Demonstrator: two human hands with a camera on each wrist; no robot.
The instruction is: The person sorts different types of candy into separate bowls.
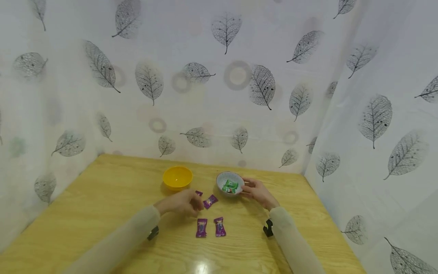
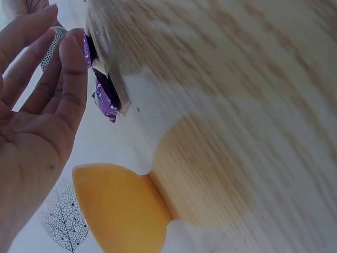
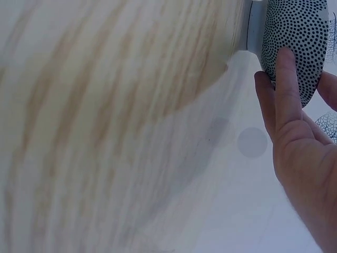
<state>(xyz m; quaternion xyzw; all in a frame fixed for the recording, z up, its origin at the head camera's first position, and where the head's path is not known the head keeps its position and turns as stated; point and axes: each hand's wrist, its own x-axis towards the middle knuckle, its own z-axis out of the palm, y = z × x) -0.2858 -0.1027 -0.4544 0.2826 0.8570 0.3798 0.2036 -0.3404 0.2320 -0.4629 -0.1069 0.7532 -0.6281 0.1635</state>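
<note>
The head view looks forward and down from the near side of the counter (image 1: 116,201), far enough back to fit the yellow bowl (image 1: 178,180), the speckled bowl (image 1: 221,179), the purple candies (image 1: 202,228) and the leaf-print curtain (image 1: 212,99) behind. The left wrist view sits low and close, tipped sideways, facing along the left fingers (image 2: 74,79) over the wood. The right wrist view, also low and sideways, faces along the right fingers (image 3: 288,97). The head and left wrist views share the yellow bowl and candies; all 3 catch the speckled bowl.
</note>
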